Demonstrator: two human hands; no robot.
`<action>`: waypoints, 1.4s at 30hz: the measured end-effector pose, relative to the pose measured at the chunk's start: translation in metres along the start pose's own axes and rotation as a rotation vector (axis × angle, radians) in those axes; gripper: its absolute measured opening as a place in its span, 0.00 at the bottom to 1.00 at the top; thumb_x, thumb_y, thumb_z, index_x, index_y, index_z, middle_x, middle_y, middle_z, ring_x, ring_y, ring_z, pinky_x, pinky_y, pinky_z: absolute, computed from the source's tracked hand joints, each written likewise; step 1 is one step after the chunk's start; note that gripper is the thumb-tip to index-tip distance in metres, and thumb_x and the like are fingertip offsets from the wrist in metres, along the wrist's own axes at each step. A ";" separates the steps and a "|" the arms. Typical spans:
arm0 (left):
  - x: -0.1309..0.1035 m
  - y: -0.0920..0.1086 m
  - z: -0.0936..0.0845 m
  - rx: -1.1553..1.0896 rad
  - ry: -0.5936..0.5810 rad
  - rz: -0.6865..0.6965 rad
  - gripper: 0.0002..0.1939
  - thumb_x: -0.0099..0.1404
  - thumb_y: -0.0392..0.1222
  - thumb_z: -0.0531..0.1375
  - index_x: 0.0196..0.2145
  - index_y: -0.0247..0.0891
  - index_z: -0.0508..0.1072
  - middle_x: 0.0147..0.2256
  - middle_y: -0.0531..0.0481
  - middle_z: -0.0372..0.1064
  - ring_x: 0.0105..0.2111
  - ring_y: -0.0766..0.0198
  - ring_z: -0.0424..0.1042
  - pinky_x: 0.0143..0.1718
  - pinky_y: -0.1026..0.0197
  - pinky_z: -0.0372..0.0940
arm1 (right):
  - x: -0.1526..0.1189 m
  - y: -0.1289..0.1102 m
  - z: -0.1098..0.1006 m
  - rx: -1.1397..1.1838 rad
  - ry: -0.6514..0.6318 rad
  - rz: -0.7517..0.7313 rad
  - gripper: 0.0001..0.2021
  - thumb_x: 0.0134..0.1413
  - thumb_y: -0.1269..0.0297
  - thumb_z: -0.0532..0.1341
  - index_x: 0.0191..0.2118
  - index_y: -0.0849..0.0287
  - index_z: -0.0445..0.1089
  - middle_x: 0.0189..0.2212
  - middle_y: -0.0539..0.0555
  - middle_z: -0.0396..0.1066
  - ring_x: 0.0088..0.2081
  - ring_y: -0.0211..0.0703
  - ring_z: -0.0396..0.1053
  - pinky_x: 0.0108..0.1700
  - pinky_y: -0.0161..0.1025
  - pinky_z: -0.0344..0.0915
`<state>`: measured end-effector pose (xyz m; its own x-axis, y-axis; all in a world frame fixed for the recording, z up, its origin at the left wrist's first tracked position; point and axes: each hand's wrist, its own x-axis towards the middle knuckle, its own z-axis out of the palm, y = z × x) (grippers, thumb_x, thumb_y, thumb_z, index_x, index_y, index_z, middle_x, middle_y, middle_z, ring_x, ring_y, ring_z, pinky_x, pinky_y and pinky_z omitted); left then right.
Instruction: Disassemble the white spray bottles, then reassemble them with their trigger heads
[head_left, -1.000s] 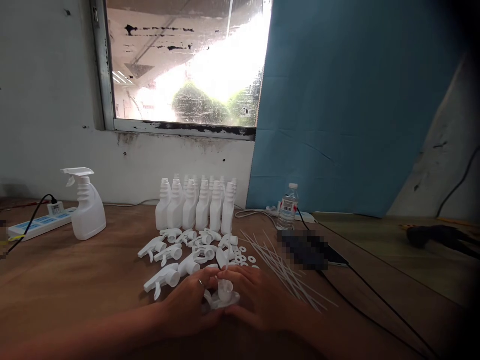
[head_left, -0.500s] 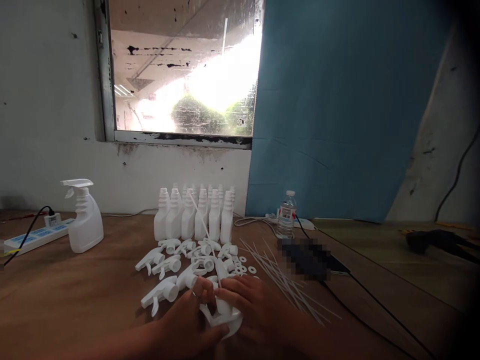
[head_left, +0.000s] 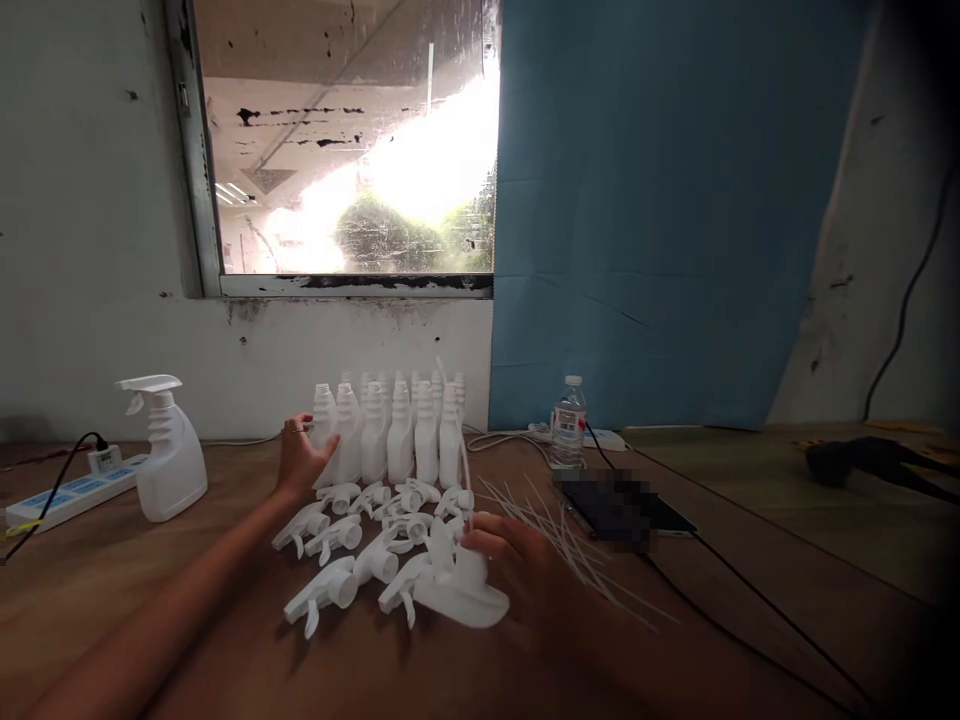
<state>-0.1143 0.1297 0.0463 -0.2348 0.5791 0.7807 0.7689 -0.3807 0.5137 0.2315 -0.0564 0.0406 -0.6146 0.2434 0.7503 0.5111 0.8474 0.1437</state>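
My left hand moved: fingers round a bottle, grip unclear. My right hand alone clamps the sprayer head

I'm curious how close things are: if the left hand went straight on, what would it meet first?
Probably the leftmost front bottle, right at the left hand; they may already touch, but depth is unclear.

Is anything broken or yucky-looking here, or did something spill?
The window frame looks odd: its bottom rail has dark, ragged patches, as if paint has come off. The wall just below has brownish stains too. The white bottles stand upright, and I see no spill on the table.
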 end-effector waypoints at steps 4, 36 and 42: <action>-0.003 -0.030 0.016 -0.056 -0.109 -0.247 0.33 0.54 0.51 0.65 0.52 0.35 0.56 0.53 0.37 0.60 0.52 0.50 0.67 0.51 0.49 0.65 | 0.013 0.006 -0.013 0.084 0.063 0.056 0.23 0.49 0.64 0.60 0.51 0.55 0.56 0.43 0.59 0.69 0.41 0.49 0.71 0.39 0.42 0.68; 0.041 0.095 -0.128 0.617 -0.517 0.433 0.28 0.58 0.49 0.56 0.56 0.43 0.65 0.39 0.49 0.75 0.35 0.55 0.74 0.33 0.62 0.63 | 0.124 0.018 -0.120 1.000 0.519 0.381 0.15 0.52 0.51 0.64 0.31 0.61 0.71 0.27 0.53 0.71 0.31 0.44 0.74 0.34 0.46 0.71; 0.042 0.094 -0.131 0.637 -0.511 0.445 0.26 0.58 0.46 0.56 0.55 0.43 0.66 0.40 0.49 0.75 0.36 0.54 0.74 0.33 0.61 0.63 | 0.122 0.015 -0.124 1.055 0.512 0.344 0.14 0.54 0.54 0.63 0.32 0.63 0.73 0.28 0.53 0.70 0.32 0.46 0.75 0.37 0.47 0.71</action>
<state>-0.1299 0.0235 0.1741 0.3346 0.7794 0.5297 0.9421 -0.2644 -0.2061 0.2387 -0.0731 0.2144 -0.1141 0.5184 0.8475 -0.2839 0.8005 -0.5279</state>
